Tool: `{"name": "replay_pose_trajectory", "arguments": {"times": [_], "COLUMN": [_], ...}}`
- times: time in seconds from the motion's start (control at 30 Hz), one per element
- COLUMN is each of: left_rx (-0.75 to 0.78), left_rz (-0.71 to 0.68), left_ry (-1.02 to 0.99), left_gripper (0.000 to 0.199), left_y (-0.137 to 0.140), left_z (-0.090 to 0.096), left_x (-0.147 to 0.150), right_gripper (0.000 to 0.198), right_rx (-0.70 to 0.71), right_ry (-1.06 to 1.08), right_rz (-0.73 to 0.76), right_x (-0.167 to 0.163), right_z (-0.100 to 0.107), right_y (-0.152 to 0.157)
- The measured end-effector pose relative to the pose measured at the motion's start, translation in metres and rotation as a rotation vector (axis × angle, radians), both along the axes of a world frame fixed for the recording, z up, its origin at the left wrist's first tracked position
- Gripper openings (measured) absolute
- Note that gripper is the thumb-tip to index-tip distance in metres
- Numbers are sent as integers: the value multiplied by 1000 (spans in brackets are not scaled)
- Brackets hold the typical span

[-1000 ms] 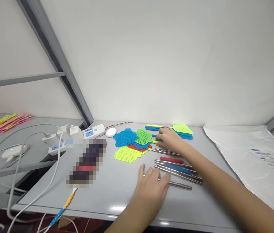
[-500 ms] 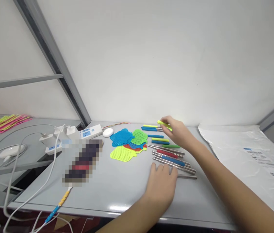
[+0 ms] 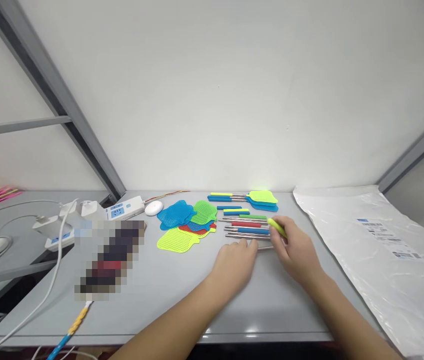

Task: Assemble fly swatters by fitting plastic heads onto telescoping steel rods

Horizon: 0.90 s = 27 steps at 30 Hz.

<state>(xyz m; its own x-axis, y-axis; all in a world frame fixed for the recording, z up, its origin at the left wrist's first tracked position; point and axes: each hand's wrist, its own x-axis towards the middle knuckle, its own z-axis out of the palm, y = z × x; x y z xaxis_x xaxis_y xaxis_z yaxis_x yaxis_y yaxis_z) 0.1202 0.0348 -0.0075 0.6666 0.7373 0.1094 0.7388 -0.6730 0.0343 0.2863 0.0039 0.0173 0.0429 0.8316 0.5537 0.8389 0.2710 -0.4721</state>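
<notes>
We are looking down on a grey table. The right hand is closing its fingers around a yellow-green grip, held just above the near right end of a row of metal rods. The left hand is lying palm down with fingers loosely spread, holding nothing; its fingertips are touching the nearest rod.

The rods, wearing red, blue and green grips, are lying side by side between the two hands and the wall. Left of them a pile of mesh swatter heads is overlapping. Behind, two finished swatters are lying stacked. A plastic sheet is covering the right side; a power strip and white cables are crowding the left.
</notes>
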Motion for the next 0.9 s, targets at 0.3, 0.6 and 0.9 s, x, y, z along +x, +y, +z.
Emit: {"name": "replay_pose_trajectory", "arguments": {"times": [0.3,0.6,0.9], "left_rx": [-33,-113,-28], "left_rz": [97,64,41], "left_ry": [-99,-229,-268], "left_gripper": [25,26,22], "left_y": [-21,-32,-38], "left_z": [-3,-1,-4], "left_x": [-63,-77,-82], "right_gripper": [13,23,27], "right_rx": [-92,-300,-452], "right_ry": [25,116,103], "right_rz": [38,72,103], "right_x": [8,-1,3], "right_z": [-36,-29,-32], "right_y": [-40,-41,-34]}}
